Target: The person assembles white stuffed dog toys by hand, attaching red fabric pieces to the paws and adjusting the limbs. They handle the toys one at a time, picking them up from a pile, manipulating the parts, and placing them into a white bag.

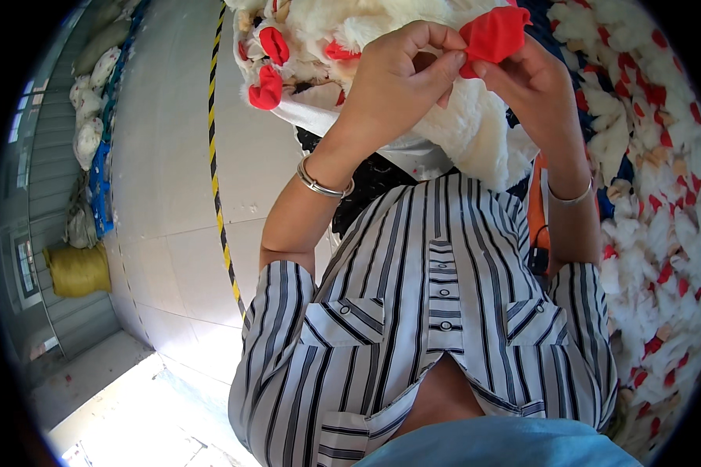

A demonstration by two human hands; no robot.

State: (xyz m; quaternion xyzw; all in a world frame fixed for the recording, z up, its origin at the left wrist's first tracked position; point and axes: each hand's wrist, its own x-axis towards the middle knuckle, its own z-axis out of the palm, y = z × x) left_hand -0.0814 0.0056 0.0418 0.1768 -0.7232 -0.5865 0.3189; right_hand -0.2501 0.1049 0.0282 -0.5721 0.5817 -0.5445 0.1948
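Both hands are raised at the top of the view, holding a small red fabric piece [494, 36] between them. My left hand [409, 74] pinches its lower left edge with thumb and fingers. On the other side, my right hand [531, 78] grips the piece between thumb and fingertips. Cream plush fabric [467, 132] hangs just below the hands; whether the red piece is joined to it I cannot tell. More plush with red patches, such as a red fabric tip [265, 87], is heaped to the left of my left hand.
Along the right side lies a large heap of white plush pieces [639, 241] with red parts. A black and yellow floor stripe [213, 140] runs down the left. Farther left, by the wall, are a yellow bundle [78, 270] and stuffed sacks [89, 140].
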